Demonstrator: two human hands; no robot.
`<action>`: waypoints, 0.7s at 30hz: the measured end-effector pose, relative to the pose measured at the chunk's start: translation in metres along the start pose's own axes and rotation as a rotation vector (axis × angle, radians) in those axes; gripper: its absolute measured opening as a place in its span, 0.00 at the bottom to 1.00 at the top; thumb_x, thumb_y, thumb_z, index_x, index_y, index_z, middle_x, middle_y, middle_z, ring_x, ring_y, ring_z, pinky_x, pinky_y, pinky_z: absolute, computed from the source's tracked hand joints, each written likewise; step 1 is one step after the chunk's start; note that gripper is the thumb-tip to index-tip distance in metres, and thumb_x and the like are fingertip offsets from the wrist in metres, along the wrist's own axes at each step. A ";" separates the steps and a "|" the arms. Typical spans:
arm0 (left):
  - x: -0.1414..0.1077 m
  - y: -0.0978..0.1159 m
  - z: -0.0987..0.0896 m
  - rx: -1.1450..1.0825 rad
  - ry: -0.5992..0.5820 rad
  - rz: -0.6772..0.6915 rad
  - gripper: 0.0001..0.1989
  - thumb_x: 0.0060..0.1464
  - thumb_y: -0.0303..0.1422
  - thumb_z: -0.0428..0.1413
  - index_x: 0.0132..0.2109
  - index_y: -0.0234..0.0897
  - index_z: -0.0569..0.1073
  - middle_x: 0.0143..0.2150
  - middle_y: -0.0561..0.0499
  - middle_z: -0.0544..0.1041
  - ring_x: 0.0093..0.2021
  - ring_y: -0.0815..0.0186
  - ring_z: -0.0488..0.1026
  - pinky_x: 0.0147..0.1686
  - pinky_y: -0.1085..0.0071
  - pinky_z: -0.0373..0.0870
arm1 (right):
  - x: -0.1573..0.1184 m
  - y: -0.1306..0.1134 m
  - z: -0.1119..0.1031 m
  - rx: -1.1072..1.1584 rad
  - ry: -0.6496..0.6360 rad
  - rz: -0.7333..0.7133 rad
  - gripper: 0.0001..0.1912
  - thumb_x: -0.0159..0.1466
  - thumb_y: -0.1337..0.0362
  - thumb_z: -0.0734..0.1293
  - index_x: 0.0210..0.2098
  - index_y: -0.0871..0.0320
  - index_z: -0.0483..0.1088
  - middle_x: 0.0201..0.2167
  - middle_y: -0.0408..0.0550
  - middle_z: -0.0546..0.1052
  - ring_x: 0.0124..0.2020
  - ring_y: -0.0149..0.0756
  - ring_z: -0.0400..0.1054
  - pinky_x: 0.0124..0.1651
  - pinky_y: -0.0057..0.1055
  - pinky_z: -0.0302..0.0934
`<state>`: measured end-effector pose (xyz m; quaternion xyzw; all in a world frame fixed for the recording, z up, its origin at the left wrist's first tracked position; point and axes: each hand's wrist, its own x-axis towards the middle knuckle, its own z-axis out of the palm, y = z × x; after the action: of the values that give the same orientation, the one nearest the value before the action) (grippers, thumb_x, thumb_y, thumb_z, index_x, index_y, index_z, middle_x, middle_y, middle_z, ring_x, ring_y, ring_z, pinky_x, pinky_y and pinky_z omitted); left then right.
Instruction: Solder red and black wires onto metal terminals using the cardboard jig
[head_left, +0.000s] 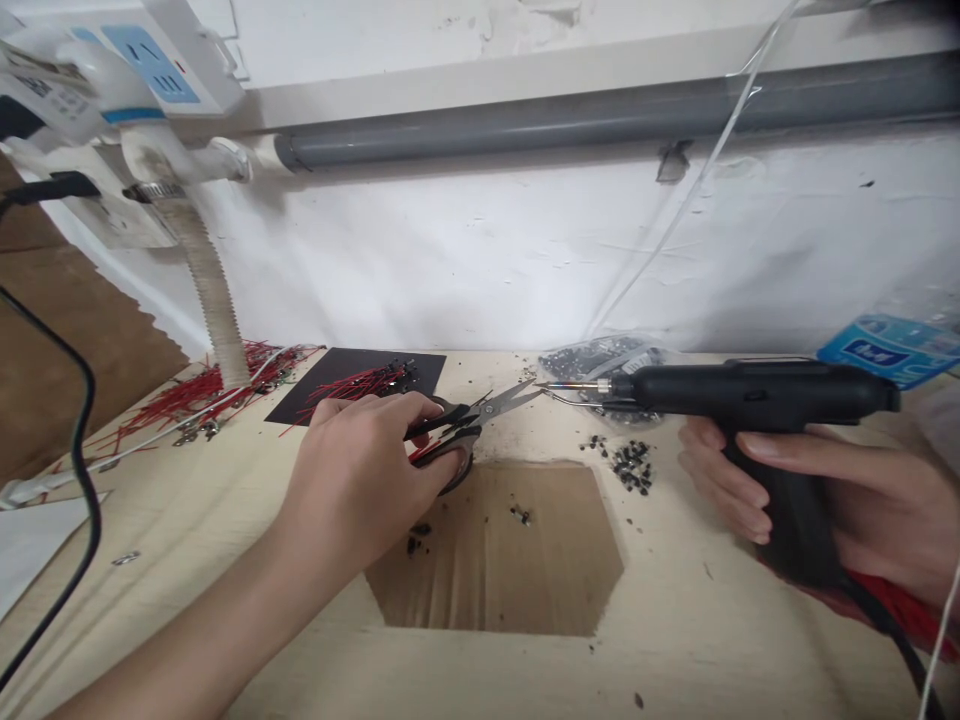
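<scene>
My left hand [367, 465] is closed around the black handles of a pair of scissors [491, 408], whose blades point right and stand slightly apart. In my right hand [840, 490] is a black gun-shaped soldering iron [772, 400], its thin metal tip pointing left. Iron tip and scissor tips meet or overlap in view; whether they touch I cannot tell. A bit of red wire shows by my left fingers. Below the scissors lies a brown cardboard piece [525, 580] with a small metal-and-black part [520, 516] on it.
Red wires [180, 400] lie heaped at the left, more on a black sheet [356, 370]. A clear bag of small parts [600, 358] and a pile of black bits [631, 466] are right of centre. A corrugated hose [214, 290] and black cable [86, 450] hang left; a blue packet [885, 350] lies right.
</scene>
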<state>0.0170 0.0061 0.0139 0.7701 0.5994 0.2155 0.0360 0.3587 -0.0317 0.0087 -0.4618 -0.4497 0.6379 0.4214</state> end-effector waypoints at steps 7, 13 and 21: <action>-0.002 0.004 -0.001 0.043 -0.005 -0.016 0.10 0.53 0.39 0.62 0.42 0.48 0.84 0.39 0.55 0.87 0.39 0.53 0.81 0.42 0.58 0.68 | 0.004 0.005 -0.007 0.003 -0.058 -0.039 0.12 0.59 0.53 0.76 0.29 0.55 0.80 0.18 0.46 0.69 0.18 0.36 0.63 0.19 0.31 0.62; -0.001 0.001 -0.001 0.056 0.027 -0.028 0.11 0.53 0.41 0.63 0.43 0.50 0.85 0.39 0.55 0.87 0.39 0.53 0.81 0.43 0.57 0.67 | 0.005 0.007 -0.010 0.000 -0.089 -0.044 0.12 0.61 0.53 0.74 0.30 0.54 0.80 0.19 0.46 0.69 0.18 0.35 0.63 0.20 0.31 0.63; 0.000 0.001 0.000 0.037 0.015 -0.046 0.11 0.52 0.42 0.63 0.43 0.51 0.85 0.38 0.56 0.87 0.37 0.54 0.81 0.40 0.59 0.65 | 0.004 0.007 -0.011 0.019 -0.119 -0.026 0.11 0.62 0.54 0.73 0.31 0.54 0.80 0.19 0.46 0.70 0.19 0.36 0.64 0.22 0.31 0.62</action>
<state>0.0179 0.0061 0.0145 0.7551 0.6208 0.2094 0.0223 0.3674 -0.0280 -0.0008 -0.4134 -0.4737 0.6630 0.4064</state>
